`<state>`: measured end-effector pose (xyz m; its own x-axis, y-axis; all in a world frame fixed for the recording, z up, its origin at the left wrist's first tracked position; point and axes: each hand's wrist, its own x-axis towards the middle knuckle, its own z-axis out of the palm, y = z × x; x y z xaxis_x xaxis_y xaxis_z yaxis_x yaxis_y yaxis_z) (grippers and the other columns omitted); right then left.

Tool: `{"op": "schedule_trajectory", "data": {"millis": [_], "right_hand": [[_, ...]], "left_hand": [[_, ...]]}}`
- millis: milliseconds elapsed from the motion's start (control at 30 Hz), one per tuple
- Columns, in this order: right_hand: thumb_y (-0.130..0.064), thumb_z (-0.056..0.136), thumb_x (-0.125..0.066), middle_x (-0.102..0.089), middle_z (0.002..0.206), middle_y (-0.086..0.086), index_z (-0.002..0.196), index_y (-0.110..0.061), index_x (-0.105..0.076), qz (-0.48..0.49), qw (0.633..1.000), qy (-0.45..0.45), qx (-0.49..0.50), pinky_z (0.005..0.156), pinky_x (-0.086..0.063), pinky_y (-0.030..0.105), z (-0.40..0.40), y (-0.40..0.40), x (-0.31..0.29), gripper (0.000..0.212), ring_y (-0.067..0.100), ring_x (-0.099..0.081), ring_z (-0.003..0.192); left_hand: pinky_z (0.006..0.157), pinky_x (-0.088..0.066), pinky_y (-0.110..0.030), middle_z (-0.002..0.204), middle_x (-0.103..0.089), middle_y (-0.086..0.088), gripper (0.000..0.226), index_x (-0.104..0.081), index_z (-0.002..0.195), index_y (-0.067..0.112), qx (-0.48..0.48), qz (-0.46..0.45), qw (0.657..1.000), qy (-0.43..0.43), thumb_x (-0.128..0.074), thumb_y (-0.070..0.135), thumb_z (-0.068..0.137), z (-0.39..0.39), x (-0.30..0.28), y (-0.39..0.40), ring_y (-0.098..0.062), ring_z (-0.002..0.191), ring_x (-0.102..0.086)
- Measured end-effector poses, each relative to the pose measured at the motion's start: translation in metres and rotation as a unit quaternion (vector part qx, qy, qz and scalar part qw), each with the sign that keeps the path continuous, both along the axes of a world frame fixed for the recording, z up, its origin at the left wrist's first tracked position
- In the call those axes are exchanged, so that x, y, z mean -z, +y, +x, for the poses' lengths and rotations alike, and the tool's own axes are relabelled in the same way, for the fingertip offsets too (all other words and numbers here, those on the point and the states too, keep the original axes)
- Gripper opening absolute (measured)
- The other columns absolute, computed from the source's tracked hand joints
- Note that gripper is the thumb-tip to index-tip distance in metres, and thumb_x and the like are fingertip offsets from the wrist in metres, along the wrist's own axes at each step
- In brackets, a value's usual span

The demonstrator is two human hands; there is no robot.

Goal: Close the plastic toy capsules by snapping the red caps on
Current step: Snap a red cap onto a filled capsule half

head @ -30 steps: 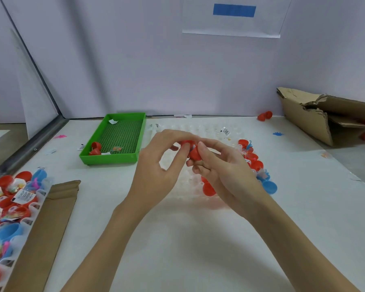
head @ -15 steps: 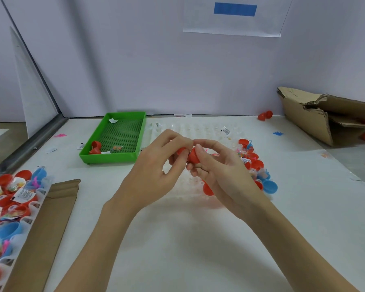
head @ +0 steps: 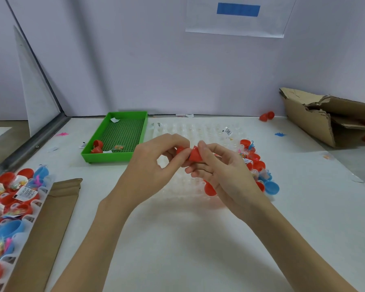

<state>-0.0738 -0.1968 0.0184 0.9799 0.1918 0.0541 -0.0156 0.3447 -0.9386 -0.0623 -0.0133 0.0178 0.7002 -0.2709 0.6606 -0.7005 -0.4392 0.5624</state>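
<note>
**Red halves drawn slightly apart between the hands**

Compared with half a second earlier, the two hands had separated a little, so that the small red plastic piece (head: 180, 150) at the left fingertips and the cone-shaped red plastic cap (head: 195, 154) at the right fingertips showed as two parts instead of one red lump; they were close together, and whether they still touched could not be told. The left hand (head: 154, 165) pinched its piece between thumb and curled forefinger, the other fingers bent loosely beneath. The right hand (head: 223, 171) gripped the cap between thumb and forefinger, its remaining fingers curled under. Both were held in the air above the clear plastic dimpled tray (head: 177, 182), which lay on the white table (head: 188, 249).

Along the tray's right edge sat a row of red and blue capsule halves (head: 259, 165), some with small toys inside. A green plastic perforated tray (head: 139, 127) stood behind the left hand, with red pieces in its near left corner. At the far left, a second clear tray of filled red and blue capsules (head: 11, 199) lay beside a flat strip of brown cardboard (head: 51, 218). A torn brown cardboard box (head: 316, 123) sat at the far right, and a closed red capsule (head: 267, 116) rested near the back wall.
</note>
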Motion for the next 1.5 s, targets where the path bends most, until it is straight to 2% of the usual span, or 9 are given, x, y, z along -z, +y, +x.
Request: {"op": "schedule_trajectory", "data": {"millis": [133,267,433,600,1000,1167,1300,1367,1500], "right_hand": [[-0.029,0.098,-0.065,-0.076,0.094,0.022,0.110,0.006,-0.064,-0.004,1.000,-0.001,0.011,0.074,-0.058,0.023,-0.001,0.002,0.003,0.037,0.026,-0.075,0.080],[-0.033,0.095,-0.068,-0.077,0.092,0.018,0.109,0.002,-0.066,0.005,1.000,0.003,0.024,0.073,-0.058,0.022,0.000,0.002,0.001,0.038,0.023,-0.075,0.079],[-0.039,0.092,-0.068,-0.077,0.089,0.017,0.110,0.002,-0.067,0.003,0.999,0.009,0.040,0.071,-0.059,0.023,0.000,0.001,-0.003,0.044,0.023,-0.075,0.077],[-0.039,0.092,-0.066,-0.077,0.089,0.017,0.110,0.001,-0.066,0.004,0.999,0.000,0.047,0.070,-0.059,0.023,0.000,0.000,-0.003,0.044,0.024,-0.076,0.077],[-0.038,0.096,-0.061,-0.077,0.090,0.017,0.106,0.002,-0.058,-0.050,0.996,-0.073,0.030,0.072,-0.059,0.025,0.000,-0.002,0.000,0.041,0.029,-0.076,0.080],[-0.039,0.094,-0.066,-0.076,0.095,0.019,0.107,-0.001,-0.064,0.036,0.999,-0.014,0.008,0.074,-0.059,0.024,0.002,-0.001,0.003,0.040,0.026,-0.076,0.083],[-0.041,0.097,-0.066,-0.072,0.122,0.015,0.122,-0.004,-0.069,0.118,0.988,0.066,-0.068,0.088,-0.057,0.025,0.005,-0.004,0.002,0.045,0.022,-0.072,0.110],[-0.042,0.097,-0.066,-0.070,0.130,0.010,0.117,-0.009,-0.075,0.155,0.976,0.106,-0.113,0.093,-0.055,0.026,0.005,-0.004,0.002,0.040,0.018,-0.068,0.118],[-0.040,0.095,-0.070,-0.072,0.120,-0.002,0.110,-0.014,-0.077,0.232,0.940,0.181,-0.170,0.097,-0.054,0.034,0.004,-0.002,0.006,0.031,0.014,-0.069,0.111]], "left_hand": [[0.079,-0.055,-0.039,0.093,-0.067,0.000,0.009,-0.073,0.098,0.009,0.008,0.026,1.000,-0.004,-0.065,0.013,0.099,0.001,0.001,0.002,-0.021,0.081,-0.067],[0.083,-0.056,-0.030,0.100,-0.066,0.000,0.013,-0.070,0.108,0.010,0.021,0.020,1.000,-0.005,-0.063,0.007,0.098,-0.001,0.003,-0.003,-0.019,0.088,-0.068],[0.089,-0.057,-0.027,0.102,-0.069,0.006,0.028,-0.060,0.121,0.017,0.033,-0.071,0.996,0.047,-0.069,0.011,0.096,-0.003,0.006,-0.011,-0.022,0.095,-0.072],[0.095,-0.058,-0.033,0.104,-0.076,0.000,0.029,-0.073,0.119,0.009,0.048,-0.121,0.989,0.065,-0.078,0.011,0.091,-0.002,0.005,-0.012,-0.022,0.096,-0.073],[0.087,-0.057,-0.022,0.099,-0.080,0.000,0.032,-0.080,0.108,0.014,0.049,-0.173,0.977,0.111,-0.086,0.018,0.077,-0.003,-0.002,-0.008,-0.019,0.091,-0.076],[0.092,-0.058,-0.028,0.102,-0.079,-0.002,0.034,-0.079,0.114,0.014,0.025,-0.178,0.980,0.089,-0.086,0.018,0.081,-0.004,0.000,-0.011,-0.024,0.094,-0.075],[0.103,-0.053,-0.031,0.120,-0.076,0.004,0.037,-0.072,0.126,0.015,0.042,-0.180,0.977,0.102,-0.080,0.013,0.090,-0.006,0.000,-0.018,-0.024,0.110,-0.072],[0.108,-0.051,-0.035,0.125,-0.075,0.004,0.036,-0.070,0.128,0.017,0.044,-0.165,0.980,0.099,-0.078,0.012,0.093,-0.006,0.002,-0.020,-0.023,0.117,-0.069],[0.110,-0.044,-0.027,0.129,-0.068,0.009,0.050,-0.069,0.131,0.024,0.009,-0.116,0.991,0.065,-0.086,0.017,0.085,-0.008,0.003,-0.023,-0.022,0.125,-0.061]]}}
